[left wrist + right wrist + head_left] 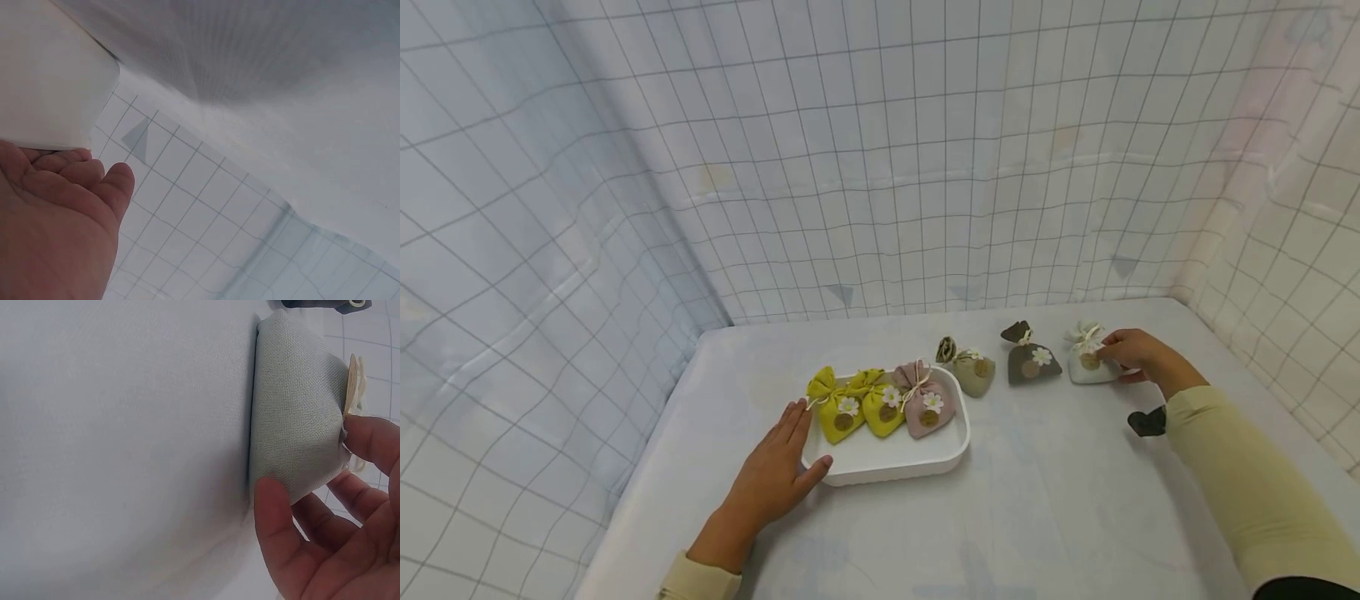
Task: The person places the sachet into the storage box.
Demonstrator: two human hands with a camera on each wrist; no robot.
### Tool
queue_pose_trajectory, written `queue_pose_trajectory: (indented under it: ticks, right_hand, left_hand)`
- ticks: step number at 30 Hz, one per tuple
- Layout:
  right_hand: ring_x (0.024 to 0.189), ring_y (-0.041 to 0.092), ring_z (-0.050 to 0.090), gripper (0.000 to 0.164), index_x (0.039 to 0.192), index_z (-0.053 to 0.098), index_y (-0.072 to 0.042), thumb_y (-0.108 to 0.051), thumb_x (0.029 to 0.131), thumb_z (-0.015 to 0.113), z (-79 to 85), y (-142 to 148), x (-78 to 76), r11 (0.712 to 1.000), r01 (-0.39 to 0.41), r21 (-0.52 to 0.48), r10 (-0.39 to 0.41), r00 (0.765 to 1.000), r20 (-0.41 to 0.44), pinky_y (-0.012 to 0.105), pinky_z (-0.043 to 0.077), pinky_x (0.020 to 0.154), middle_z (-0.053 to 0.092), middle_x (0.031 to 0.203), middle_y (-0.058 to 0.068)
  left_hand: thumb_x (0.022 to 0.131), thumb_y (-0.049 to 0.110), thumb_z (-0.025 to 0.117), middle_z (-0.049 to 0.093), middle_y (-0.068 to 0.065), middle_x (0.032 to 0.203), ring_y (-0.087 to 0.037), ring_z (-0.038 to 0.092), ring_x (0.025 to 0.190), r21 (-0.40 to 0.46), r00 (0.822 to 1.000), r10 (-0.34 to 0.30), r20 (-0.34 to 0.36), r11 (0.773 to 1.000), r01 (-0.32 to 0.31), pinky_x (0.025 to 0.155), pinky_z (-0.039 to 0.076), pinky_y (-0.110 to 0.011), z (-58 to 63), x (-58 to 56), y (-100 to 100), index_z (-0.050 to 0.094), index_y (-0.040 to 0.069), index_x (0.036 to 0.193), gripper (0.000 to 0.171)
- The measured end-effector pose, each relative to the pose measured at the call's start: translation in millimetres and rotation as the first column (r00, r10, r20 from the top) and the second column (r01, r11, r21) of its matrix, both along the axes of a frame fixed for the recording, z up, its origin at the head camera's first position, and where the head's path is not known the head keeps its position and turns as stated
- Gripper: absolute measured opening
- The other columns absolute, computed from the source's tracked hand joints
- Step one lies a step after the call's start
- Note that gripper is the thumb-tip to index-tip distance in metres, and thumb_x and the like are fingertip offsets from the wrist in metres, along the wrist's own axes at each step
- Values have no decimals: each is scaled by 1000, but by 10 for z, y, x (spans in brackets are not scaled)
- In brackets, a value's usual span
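My left hand (769, 479) lies along the left end of a white tray (887, 477), fingers extended and thumb at the front corner. In the left wrist view its fingertips meet the wall of the tray (53, 81). Two yellow drawstring pouches (835, 423) and a pink pouch (928, 410) lean in a row inside the tray, each with a white flower. At the far right, my right hand (1144, 354) grips a pale grey-green pouch (1086, 372) by its side and front. The right wrist view shows thumb and fingers spread round this pouch (290, 406), its base at the tabletop.
A beige pouch (976, 380) lies just beyond the tray's right corner. Further right stands a dark grey pouch (1019, 368). A dark cloth piece (1146, 423) shows beside the right sleeve, partly hidden. Grid-patterned curtains (895, 208) border the white table (1015, 517) at the back and sides.
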State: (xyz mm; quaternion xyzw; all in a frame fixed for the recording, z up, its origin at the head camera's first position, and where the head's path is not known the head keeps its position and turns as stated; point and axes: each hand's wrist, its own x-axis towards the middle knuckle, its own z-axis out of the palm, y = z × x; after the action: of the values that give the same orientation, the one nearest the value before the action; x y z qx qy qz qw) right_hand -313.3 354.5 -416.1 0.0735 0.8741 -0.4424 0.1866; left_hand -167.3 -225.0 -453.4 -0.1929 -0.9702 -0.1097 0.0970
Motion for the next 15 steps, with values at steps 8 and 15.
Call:
queue_pose_trajectory:
  ticks: [8,15]
  right_hand:
    - [104,33,42,44,129,37,8,-18,98,55,17,-41,47,1000,-5,16,6,1000,-23,39,56,78,38,117,24]
    - [104,35,41,43,127,38,9,-17,98,55,23,-38,63,1000,-7,7,7,1000,-25,39,55,77,37,118,25]
  left_hand:
    - [97,50,58,26,-17,160,-32,23,148,7,1000,1,-10,1000,-1,115,30,-49,-14,-8,-7,32,-5,152,83]
    - [96,52,58,25,-17,161,-32,23,148,8,1000,3,6,1000,-3,114,30,-49,-1,-1,0,31,-4,153,84]
